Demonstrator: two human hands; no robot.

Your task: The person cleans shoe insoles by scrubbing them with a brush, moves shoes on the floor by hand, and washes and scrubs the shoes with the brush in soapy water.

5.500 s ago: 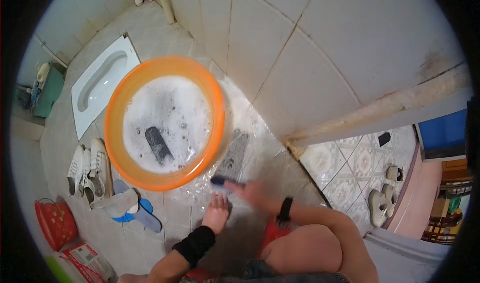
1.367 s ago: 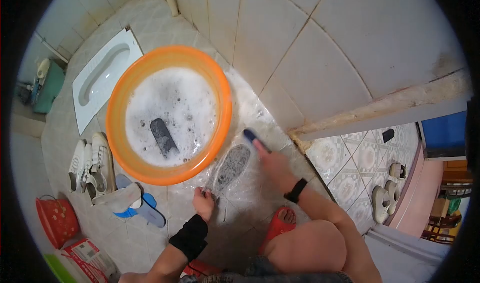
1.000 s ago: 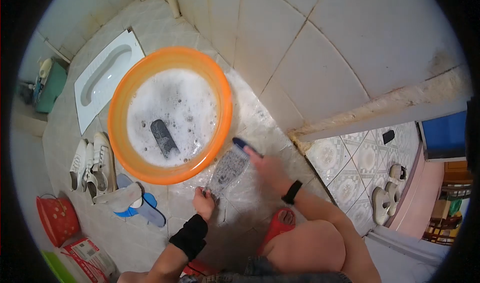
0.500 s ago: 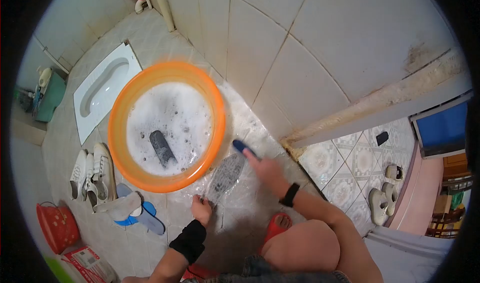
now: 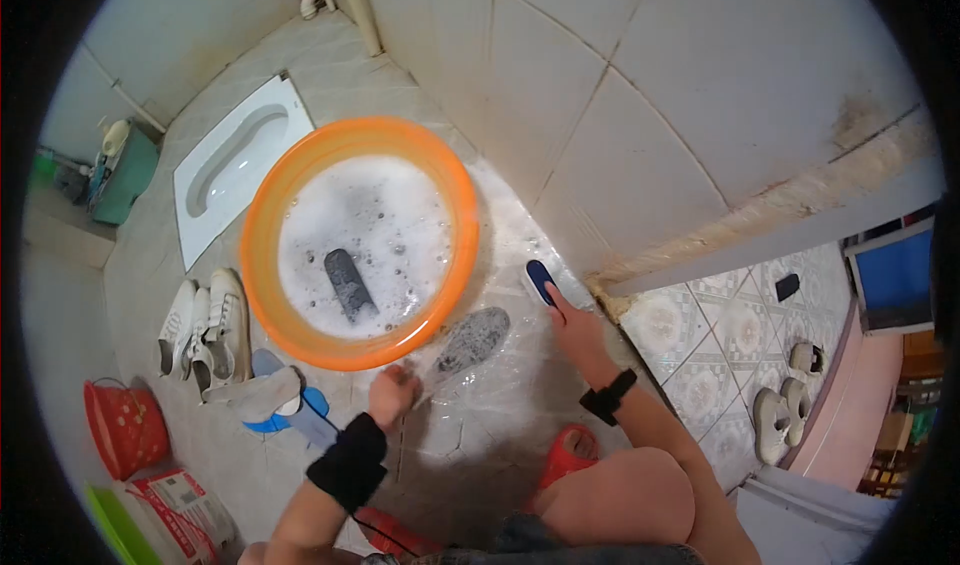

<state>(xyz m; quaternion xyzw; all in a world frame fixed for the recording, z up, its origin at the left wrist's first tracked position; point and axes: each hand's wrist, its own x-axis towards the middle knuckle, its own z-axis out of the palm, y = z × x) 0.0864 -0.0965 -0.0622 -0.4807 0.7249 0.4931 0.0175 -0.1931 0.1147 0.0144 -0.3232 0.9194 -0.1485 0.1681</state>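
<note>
A grey insole (image 5: 473,343) flecked with suds lies on the wet floor just right of the basin. Its near end is in the closed fingers of my left hand (image 5: 396,393). My right hand (image 5: 583,345) grips a scrub brush (image 5: 540,281) with a dark blue back and pale bristles, held to the right of the insole and apart from it. Beside them stands an orange basin (image 5: 262,300) of foamy water. A second dark grey insole (image 5: 348,283) pokes partly out of the foam; its lower end is hidden in suds.
White shoes (image 5: 205,330) and slippers (image 5: 285,395) sit left of the basin. Beyond it is a squat toilet (image 5: 190,230). A red bucket (image 5: 125,430) stands at far left. The tiled wall (image 5: 560,85) rises behind; more shoes (image 5: 775,420) lie past the doorway.
My right hand has carried the brush away from the insole, toward the wall. My left hand has shifted closer to the basin, still on the insole's end. The view has tilted slightly.
</note>
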